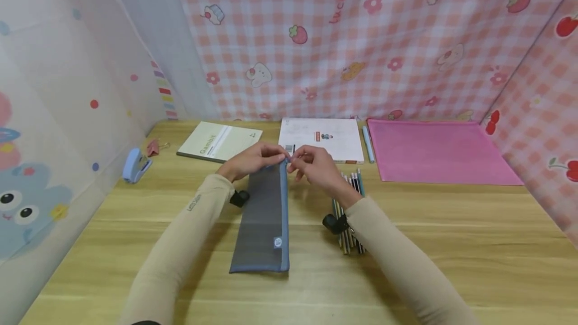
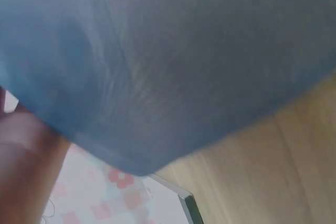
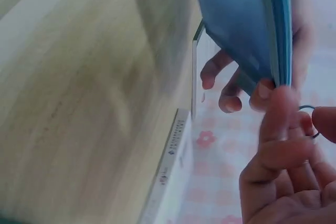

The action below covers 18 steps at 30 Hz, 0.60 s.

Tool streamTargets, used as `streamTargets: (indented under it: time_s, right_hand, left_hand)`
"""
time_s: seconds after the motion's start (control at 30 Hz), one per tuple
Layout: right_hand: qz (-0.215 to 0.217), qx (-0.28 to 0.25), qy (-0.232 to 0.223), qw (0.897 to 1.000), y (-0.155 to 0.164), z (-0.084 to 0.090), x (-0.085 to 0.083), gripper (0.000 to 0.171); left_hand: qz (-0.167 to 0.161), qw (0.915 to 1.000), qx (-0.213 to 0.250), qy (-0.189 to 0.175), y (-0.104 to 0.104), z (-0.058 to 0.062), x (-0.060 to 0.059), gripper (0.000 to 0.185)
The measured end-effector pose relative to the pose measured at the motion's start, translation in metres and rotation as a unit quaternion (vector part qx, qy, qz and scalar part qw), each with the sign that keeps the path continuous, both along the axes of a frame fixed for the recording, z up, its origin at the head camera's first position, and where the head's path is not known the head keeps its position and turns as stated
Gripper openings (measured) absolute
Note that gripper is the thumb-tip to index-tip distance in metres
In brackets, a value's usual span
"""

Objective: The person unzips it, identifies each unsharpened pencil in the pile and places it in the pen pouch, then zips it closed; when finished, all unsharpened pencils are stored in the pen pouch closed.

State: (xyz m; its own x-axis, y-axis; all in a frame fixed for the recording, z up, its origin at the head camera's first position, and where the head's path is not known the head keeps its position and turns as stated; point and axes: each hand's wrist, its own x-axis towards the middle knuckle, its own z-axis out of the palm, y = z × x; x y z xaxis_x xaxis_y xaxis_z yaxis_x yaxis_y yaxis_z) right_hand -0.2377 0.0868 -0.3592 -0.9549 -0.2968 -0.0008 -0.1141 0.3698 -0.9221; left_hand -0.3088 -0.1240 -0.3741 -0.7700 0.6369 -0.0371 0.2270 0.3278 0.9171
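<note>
Pencil case [image 1: 264, 214]: your left hand [image 1: 250, 160] grips its far end, your right hand [image 1: 316, 164] pinches the zipper pull; slide it along next, steadily.

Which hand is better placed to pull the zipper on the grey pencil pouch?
Probably the right hand: its fingers sit at the ring pull at the far end of the pouch, on the blue zipper edge. The left hand grips that end, steadying it.

A pink folder [image 1: 440, 150] lies at two o'clock, a white booklet [image 1: 326, 138] at twelve, a green notebook [image 1: 220, 141] at eleven, a blue stapler [image 1: 135, 165] at ten.
</note>
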Motion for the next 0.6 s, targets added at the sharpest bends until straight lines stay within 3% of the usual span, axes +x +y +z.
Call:
streamTargets:
  time_s: [0.07, 0.17, 0.37, 0.5, 0.6]
  right_hand:
    - [0.027, 0.051, 0.051, 0.997, -0.003, -0.001, 0.006, 0.018]
    - [0.082, 0.126, 0.100, 0.984, -0.008, 0.000, 0.018, 0.018]
    - [0.158, 0.183, 0.093, 0.966, -0.009, 0.000, 0.045, 0.034]
    - [0.186, 0.187, 0.073, 0.962, -0.007, 0.002, 0.068, 0.039]
    - [0.193, 0.204, 0.107, 0.954, -0.005, 0.005, 0.091, 0.042]
  left_hand:
    - [0.015, 0.9998, 0.002, 0.010, -0.003, 0.000, 0.000, 0.024]
    - [0.037, 0.9991, 0.003, 0.019, -0.006, 0.001, -0.001, 0.022]
    - [0.057, 0.9978, 0.002, 0.035, -0.006, 0.001, -0.004, 0.023]
    - [0.100, 0.9943, 0.007, 0.036, -0.013, -0.002, -0.009, 0.025]
    - [0.132, 0.9905, 0.024, 0.033, -0.020, -0.004, -0.011, 0.028]
